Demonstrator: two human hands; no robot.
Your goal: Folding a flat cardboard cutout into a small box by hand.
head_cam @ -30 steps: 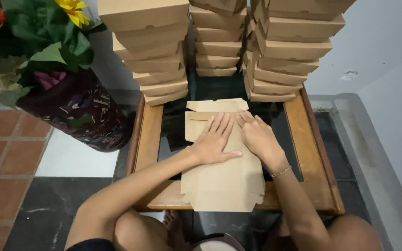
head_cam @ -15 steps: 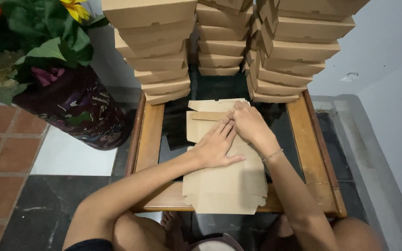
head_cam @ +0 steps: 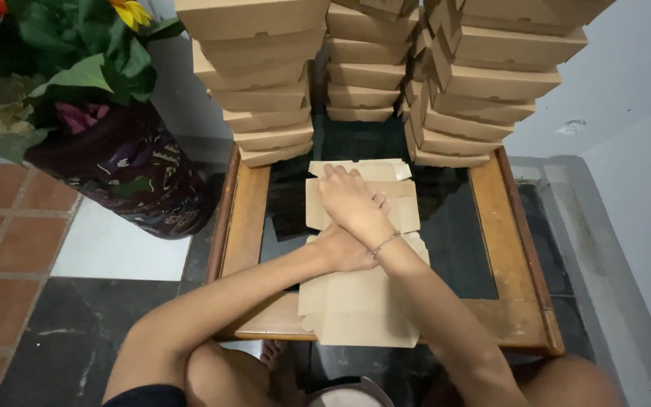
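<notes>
A flat, unfolded brown cardboard box blank [head_cam: 359,301] lies on a low wooden table with a dark glass top [head_cam: 246,218]. My right hand [head_cam: 349,200] lies palm down across the blank's upper half, fingers pointing to the far left, a thin bracelet on its wrist. My left hand [head_cam: 340,252] rests on the blank just beneath it, mostly hidden under my right wrist. The two arms cross over the cardboard. Neither hand grips anything; both press flat.
Three tall stacks of folded brown boxes [head_cam: 265,83] [head_cam: 363,71] [head_cam: 484,83] stand at the table's far side. A dark patterned vase with flowers and leaves [head_cam: 114,166] stands on the tiled floor to the left. My bare knees frame the table's near edge.
My right hand has slid left across the blank and now covers my left hand, which has drawn in under the right wrist. The cardboard has stayed in place.
</notes>
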